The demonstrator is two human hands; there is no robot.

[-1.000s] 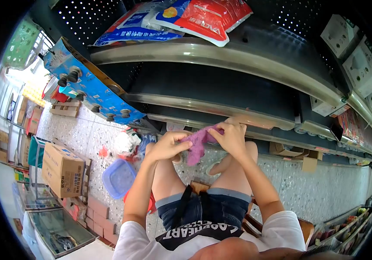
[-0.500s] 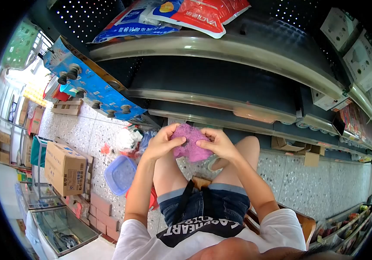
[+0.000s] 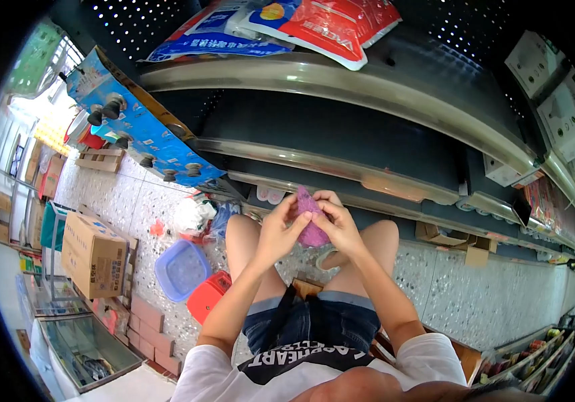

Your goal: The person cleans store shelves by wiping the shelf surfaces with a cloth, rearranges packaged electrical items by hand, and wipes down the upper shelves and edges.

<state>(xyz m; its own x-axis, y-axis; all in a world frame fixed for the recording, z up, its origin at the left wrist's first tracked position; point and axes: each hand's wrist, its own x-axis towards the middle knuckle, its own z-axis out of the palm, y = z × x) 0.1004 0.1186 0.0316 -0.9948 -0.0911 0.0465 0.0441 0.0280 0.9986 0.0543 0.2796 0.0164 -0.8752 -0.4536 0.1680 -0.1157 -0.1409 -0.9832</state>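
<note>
A crumpled purple cloth [image 3: 313, 234] with a fuzzy look is bunched between my two hands, above the gap between my knees. My left hand [image 3: 277, 232] grips its left side, thumb pressed on the front. From the right, my right hand [image 3: 342, 229] pinches the same cloth, its thumb close to the left one. The cloth's top rises to a narrow peak between the fingers. Parts of it are hidden behind my fingers.
Dark shelves with a metal edge [image 3: 341, 161] stand just ahead. Red and blue bags [image 3: 321, 27] lie on the upper shelf. To the left are a blue-purple basin [image 3: 181, 269], a red basin [image 3: 208, 295] and a cardboard box [image 3: 93, 254]. A blue display panel [image 3: 143, 127] juts out.
The cloth was spread wider and is now folded into a narrower bundle. My hands have come closer together. The view has shifted slightly, showing more of the red basin.
</note>
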